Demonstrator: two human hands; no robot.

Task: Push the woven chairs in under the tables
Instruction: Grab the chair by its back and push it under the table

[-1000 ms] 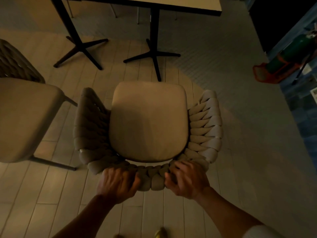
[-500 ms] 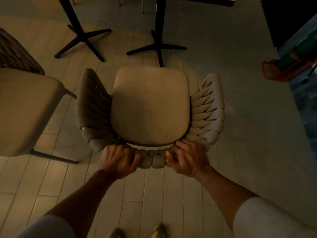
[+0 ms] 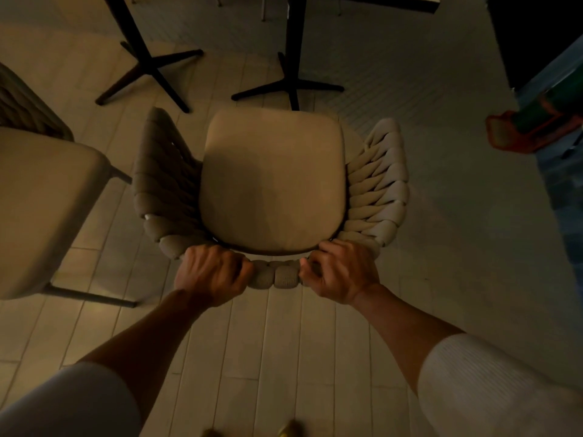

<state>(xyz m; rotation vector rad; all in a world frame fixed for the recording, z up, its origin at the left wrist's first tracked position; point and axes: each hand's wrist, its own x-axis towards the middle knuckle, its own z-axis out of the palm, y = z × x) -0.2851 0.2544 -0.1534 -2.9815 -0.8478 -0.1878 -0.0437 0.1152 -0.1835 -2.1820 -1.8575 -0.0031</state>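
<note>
A woven chair (image 3: 273,181) with a beige seat cushion and thick braided arms stands in the middle of the view, seen from above. My left hand (image 3: 211,274) grips the top of its backrest on the left, and my right hand (image 3: 339,272) grips it on the right. The seat's front edge lies close to the black cross-shaped foot of a table leg (image 3: 291,58). Only a strip of the table top (image 3: 394,1) shows at the upper edge.
A second woven chair (image 3: 41,209) stands at the left, close beside the first. Another black table leg (image 3: 138,55) rises at the upper left. An orange and green object (image 3: 530,130) lies on the floor at the right.
The chair has slid forward toward the table legs with both hands on its backrest. My arms have stretched out further and the table top has nearly left the view.
</note>
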